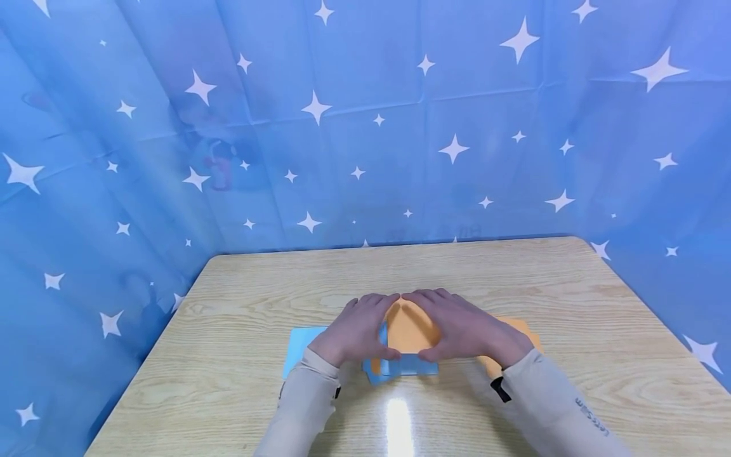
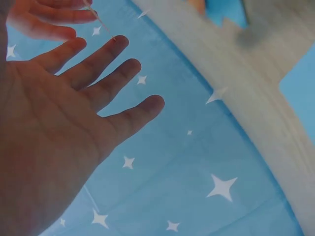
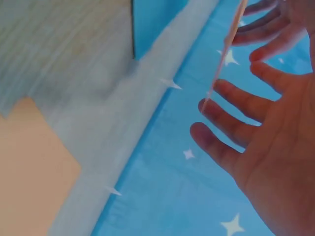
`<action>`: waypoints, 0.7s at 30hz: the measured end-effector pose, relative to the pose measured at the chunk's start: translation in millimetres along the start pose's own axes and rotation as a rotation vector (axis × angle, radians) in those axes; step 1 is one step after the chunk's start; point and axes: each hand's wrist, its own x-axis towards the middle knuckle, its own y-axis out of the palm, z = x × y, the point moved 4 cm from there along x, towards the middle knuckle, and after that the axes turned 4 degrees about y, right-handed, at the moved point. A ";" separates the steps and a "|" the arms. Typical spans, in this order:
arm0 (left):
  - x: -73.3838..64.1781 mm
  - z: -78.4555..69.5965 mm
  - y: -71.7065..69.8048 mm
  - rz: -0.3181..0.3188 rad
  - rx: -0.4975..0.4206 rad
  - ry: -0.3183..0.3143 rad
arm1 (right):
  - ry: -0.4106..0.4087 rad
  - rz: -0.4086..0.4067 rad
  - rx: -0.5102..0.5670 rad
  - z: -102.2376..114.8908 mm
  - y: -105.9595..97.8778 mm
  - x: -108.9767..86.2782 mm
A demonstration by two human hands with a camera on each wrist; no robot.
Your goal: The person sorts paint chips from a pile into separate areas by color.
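Both hands meet around a flat orange card low over the middle of the table. My left hand has its fingertips at the card's far edge and its thumb at the near edge. On the other side, my right hand holds it the same way, fingers arched. Seen edge-on in the right wrist view, the orange card runs between the fingertips of both hands. Blue cards show below and in front of it, and one blue card appears upright on the table in that view.
A light blue card lies left of the left hand. Orange cards lie partly under the right forearm. The wood-grain table ends at the back by a blue star-patterned curtain.
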 end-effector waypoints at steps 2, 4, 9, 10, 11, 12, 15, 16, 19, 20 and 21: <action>-1.1 -0.1 -5.1 -0.016 -0.015 0.003 | -0.001 -0.018 -0.001 0.0 -4.0 -1.1; -2.4 0.4 -9.6 -0.027 -0.033 0.003 | 0.006 -0.029 0.000 -0.7 -7.5 -2.5; -3.7 2.0 -15.9 -0.039 -0.048 0.001 | 0.032 -0.027 0.018 -4.1 -14.8 -6.5; -3.5 1.8 -16.8 -0.040 -0.047 0.002 | 0.034 -0.029 0.018 -4.8 -16.3 -7.2; -3.4 1.2 -18.0 -0.044 -0.045 0.006 | 0.034 -0.031 0.019 -5.0 -18.1 -7.9; -2.9 0.6 -19.1 -0.045 -0.044 0.006 | 0.035 -0.032 0.020 -5.1 -19.9 -8.6; -1.2 -2.7 -22.2 -0.055 -0.051 0.013 | 0.033 -0.050 0.020 -5.8 -25.7 -11.4; -0.4 -3.9 -22.7 -0.056 -0.053 0.014 | 0.034 -0.056 0.019 -6.1 -27.6 -12.5; 3.2 -8.4 -22.7 -0.064 -0.061 0.018 | 0.040 -0.066 0.021 -7.7 -33.0 -17.1; 4.5 -10.5 -22.4 -0.063 -0.065 0.019 | 0.043 -0.068 0.021 -8.8 -34.4 -18.8; 6.0 -12.7 -21.9 -0.062 -0.063 0.022 | 0.047 -0.069 0.022 -10.0 -36.0 -21.0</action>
